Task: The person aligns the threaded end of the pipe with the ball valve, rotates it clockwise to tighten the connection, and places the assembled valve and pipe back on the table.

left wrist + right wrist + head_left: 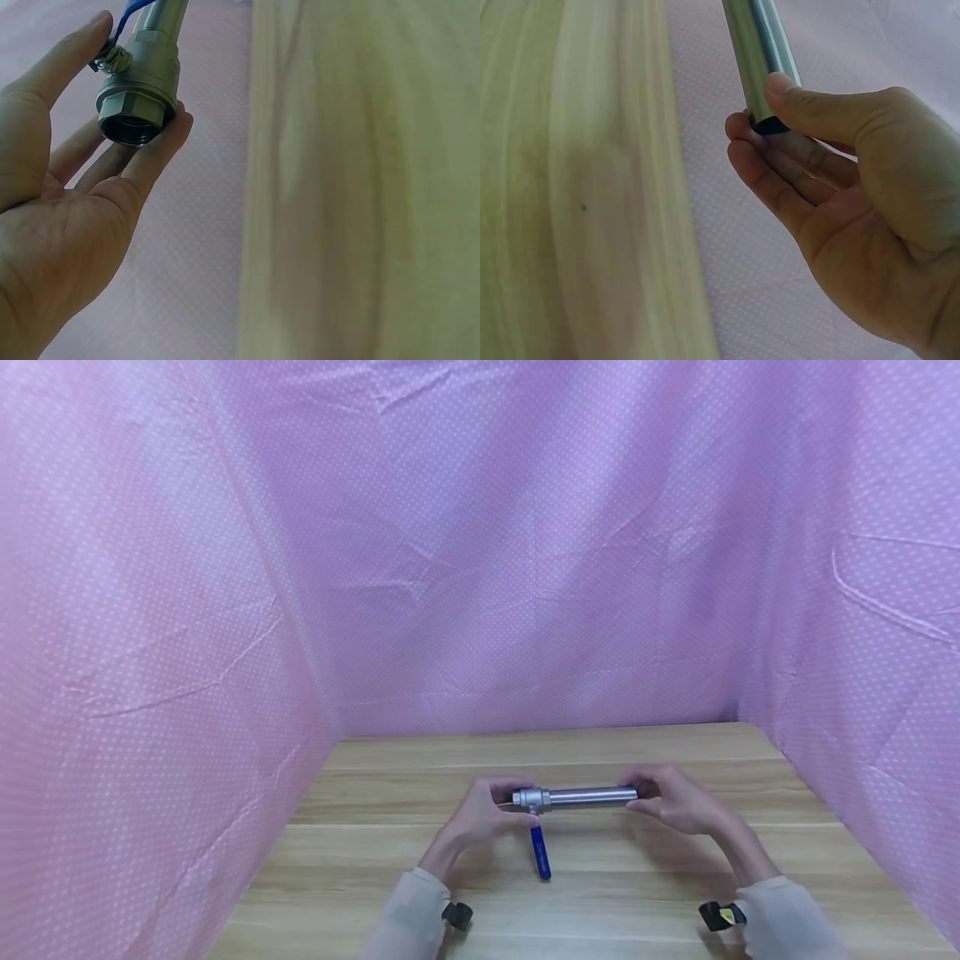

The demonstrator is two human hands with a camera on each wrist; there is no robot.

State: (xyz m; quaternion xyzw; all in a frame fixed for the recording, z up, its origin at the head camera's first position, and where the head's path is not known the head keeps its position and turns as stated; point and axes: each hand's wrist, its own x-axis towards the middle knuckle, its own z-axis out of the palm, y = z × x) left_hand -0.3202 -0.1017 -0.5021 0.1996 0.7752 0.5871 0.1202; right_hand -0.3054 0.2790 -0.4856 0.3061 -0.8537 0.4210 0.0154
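A steel ball valve (535, 798) with a blue lever (541, 853) sits in line with a straight steel pipe (592, 796), whose left end meets it. My left hand (478, 812) grips the valve between thumb and fingers, the thumb near the lever's base. In the left wrist view the valve's hexagonal open end (132, 116) faces the palm. My right hand (681, 802) pinches the pipe's far end between thumb and fingertips. The right wrist view shows the pipe (756, 52) ending at those fingers. Toward the front points the lever. How far the pipe enters the valve is hidden.
Beneath the hands lies a wood-grain table (600, 910). Pink dotted cloth (525, 568) hangs behind it and along both sides. A small black device (457, 916) is at the left wrist and another (722, 916) at the right wrist.
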